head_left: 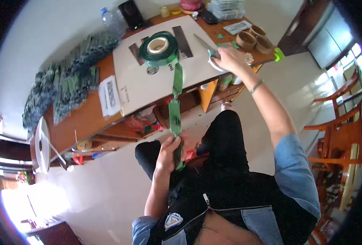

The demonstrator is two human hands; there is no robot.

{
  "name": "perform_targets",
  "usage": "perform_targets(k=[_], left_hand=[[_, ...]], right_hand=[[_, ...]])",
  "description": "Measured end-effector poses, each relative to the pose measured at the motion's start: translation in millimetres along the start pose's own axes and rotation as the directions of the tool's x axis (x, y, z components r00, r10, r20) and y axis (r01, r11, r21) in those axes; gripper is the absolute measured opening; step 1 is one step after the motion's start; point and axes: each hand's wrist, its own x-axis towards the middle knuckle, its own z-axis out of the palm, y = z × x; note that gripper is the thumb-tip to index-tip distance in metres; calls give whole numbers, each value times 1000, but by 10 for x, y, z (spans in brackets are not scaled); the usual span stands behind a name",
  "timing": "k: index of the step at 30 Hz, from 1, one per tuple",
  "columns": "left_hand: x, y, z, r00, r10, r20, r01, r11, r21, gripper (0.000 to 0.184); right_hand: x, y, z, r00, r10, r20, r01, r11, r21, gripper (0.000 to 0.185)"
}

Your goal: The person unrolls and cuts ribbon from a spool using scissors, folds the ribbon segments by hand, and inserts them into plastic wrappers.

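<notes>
My left hand [168, 156] is closed around the lower end of a green ribbon [175, 116], in front of my lap. The ribbon is printed with dark marks and pinched narrow between its segments. It runs up over the table edge to a large green roll [172, 43] with a white core, which lies on a pale board [136, 87]. At the board's right side, my right hand [232, 60] grips the handles of a pair of scissors [205, 44]. Their blades point toward the back left, away from the ribbon.
Stacked green bundles [72, 77] line the table's left side, near a white reel [43, 145]. Cardboard rings [246, 40] sit at the right corner. Along the back are a plastic bottle [112, 23] and bagged stacks [226, 9]. A wooden chair [338, 118] stands at right.
</notes>
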Motion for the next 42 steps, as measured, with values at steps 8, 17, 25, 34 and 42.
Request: perform_targets(k=[8, 17, 25, 34, 42], left_hand=[[73, 169, 62, 997, 71, 20, -68, 990, -126, 24], [119, 66, 87, 997, 28, -74, -45, 969, -244, 23], [129, 60, -28, 996, -1, -84, -4, 998, -63, 27], [179, 86, -60, 899, 428, -93, -429, 903, 16, 24], [266, -26, 177, 785, 591, -183, -558, 804, 205, 31]], right_hand=[[-992, -819, 269, 949, -200, 244, -69, 623, 780, 34], [-1600, -1398, 546, 989, -146, -38, 93, 393, 915, 16], [-2046, -1449, 660, 882, -381, -278, 471, 734, 489, 16], [-1986, -1677, 1095, 999, -50, 14, -9, 97, 995, 27], [-1966, -1706, 931, 980, -87, 178, -116, 476, 872, 17]])
